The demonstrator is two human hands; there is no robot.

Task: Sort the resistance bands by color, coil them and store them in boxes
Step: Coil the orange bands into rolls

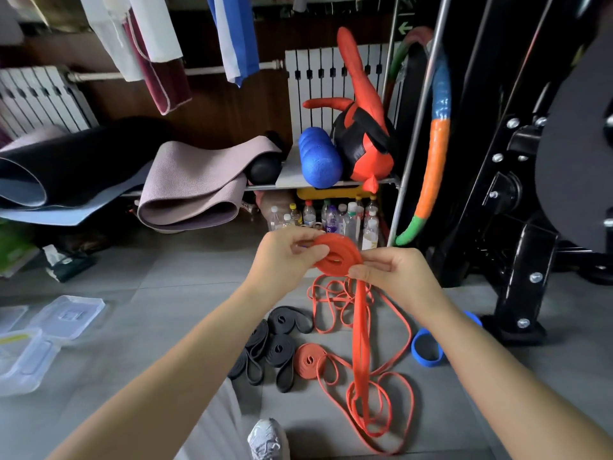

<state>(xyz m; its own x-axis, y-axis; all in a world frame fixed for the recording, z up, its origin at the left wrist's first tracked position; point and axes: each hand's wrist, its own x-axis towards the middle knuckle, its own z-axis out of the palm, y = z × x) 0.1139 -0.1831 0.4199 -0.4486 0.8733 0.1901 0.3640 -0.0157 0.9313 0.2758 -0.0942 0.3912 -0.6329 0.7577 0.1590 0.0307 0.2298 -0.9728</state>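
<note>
- Orange rubber fills the middle of the view: a half-wound orange band is held in the air above the grey floor, its wound part a flat disc between both hands.
- The left hand grips the disc from its left edge, with the thumb laid over the top face and the other fingers curled behind it.
- The right hand pinches the disc's lower right edge, its fingers closed on the strap just where the unwound part leaves the coil.
- That loose tail hangs straight down from the right hand and ends in slack loops on the floor.
- Thin orange bands lie tangled and uncoiled on the floor below the hands.
- One coiled orange band lies flat on the floor — just right of a cluster of rolled black bands that touch one another.
- A blue band sits as a ring on the floor, right of the hanging tail and partly behind the right forearm.
- Clear plastic boxes sit on the floor at the far left — well apart from the bands.
</note>
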